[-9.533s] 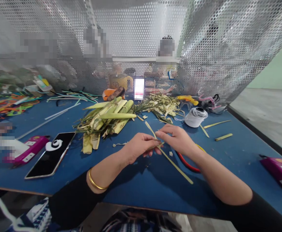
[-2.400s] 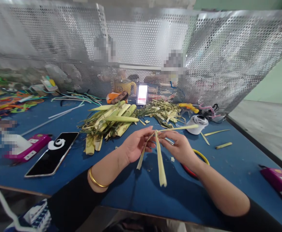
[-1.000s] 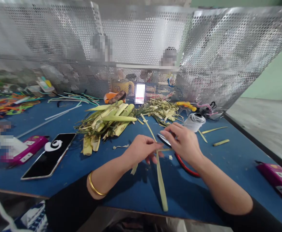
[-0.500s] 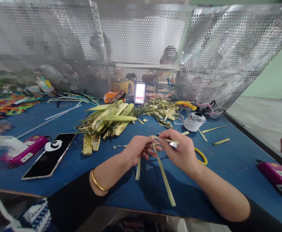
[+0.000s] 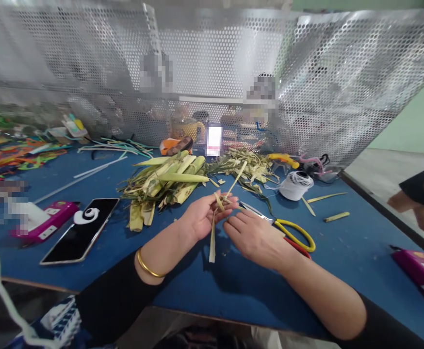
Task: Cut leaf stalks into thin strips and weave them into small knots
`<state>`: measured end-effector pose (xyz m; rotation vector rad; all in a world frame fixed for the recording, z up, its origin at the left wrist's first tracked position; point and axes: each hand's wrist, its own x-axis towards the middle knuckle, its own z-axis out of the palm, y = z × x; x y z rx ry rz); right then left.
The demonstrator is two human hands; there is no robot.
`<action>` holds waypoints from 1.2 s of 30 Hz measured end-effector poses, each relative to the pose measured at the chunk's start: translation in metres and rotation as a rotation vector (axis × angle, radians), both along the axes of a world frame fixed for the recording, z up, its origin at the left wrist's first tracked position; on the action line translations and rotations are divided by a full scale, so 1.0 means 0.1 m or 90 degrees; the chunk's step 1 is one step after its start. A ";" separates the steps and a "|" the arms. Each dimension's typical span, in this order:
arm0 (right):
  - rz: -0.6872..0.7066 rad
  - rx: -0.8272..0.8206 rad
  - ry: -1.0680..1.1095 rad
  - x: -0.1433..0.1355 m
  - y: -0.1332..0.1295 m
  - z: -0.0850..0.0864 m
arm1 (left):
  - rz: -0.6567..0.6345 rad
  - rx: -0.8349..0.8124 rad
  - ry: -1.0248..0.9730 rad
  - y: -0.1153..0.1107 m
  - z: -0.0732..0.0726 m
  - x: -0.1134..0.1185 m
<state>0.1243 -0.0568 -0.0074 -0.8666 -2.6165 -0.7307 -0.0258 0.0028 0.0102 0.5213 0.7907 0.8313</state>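
Observation:
Pale green-yellow husk strips (image 5: 212, 237) are in my left hand (image 5: 201, 215), whose thumb and fingers close around a small folded crossing. One strip end hangs down below the palm and another sticks up past the fingertips. Close beside it, my right hand (image 5: 253, 237) is turned back-up with curled fingers near the strips. What lies in its fingertips, if anything, is hidden. Scissors (image 5: 295, 235) with yellow and red handles lie on the table just behind my right hand, which partly covers them.
Corn husks (image 5: 171, 182) are heaped ahead, beside shredded scraps (image 5: 246, 165). A white thread spool (image 5: 295, 186) stands to the right, near loose husk pieces (image 5: 336, 216). A phone (image 5: 83, 232) and a magenta power strip (image 5: 48, 223) lie left. Perforated metal screens (image 5: 219, 58) rise behind.
The long strip that hung toward me now points up and away. My right hand has moved down and turned back-up, uncovering more of the scissors. The view has shifted slightly.

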 end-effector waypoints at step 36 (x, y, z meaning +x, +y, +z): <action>-0.258 -0.764 1.128 0.01 0.22 0.00 | -0.095 0.248 0.138 -0.19 0.00 0.09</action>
